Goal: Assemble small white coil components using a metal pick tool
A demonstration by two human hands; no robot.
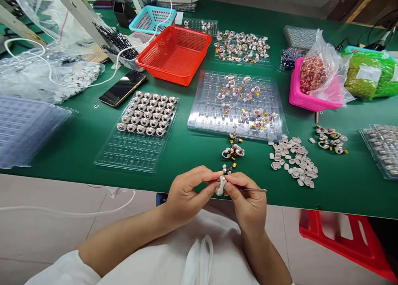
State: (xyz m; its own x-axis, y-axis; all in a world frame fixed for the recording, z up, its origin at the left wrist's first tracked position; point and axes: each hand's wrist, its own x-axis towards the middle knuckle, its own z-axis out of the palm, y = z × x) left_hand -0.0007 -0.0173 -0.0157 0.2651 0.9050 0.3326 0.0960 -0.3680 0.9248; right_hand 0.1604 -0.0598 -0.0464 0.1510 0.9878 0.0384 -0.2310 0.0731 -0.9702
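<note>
At the table's front edge I pinch a small white earbud point(221, 186) between both hands. My left hand point(192, 192) grips its left side with thumb and forefinger. My right hand point(247, 198) closes on its right side, and a thin metal tool that looks like tweezers point(255, 190) sticks out to the right from under those fingers. Just beyond my fingertips lies a small part with wires and a yellow tab point(229, 168). A cluster of wired earbud parts point(233, 151) lies farther up. Loose white covers point(295, 160) are scattered to the right.
A clear tray point(194, 115) with wired earbud parts lies ahead. Left of it are a tray of silvery-white shells point(124, 152) and a phone point(122, 88). Behind stand red point(174, 75) and blue baskets point(137, 25); a pink basket point(311, 100) is right. A red stool point(338, 235) stands below.
</note>
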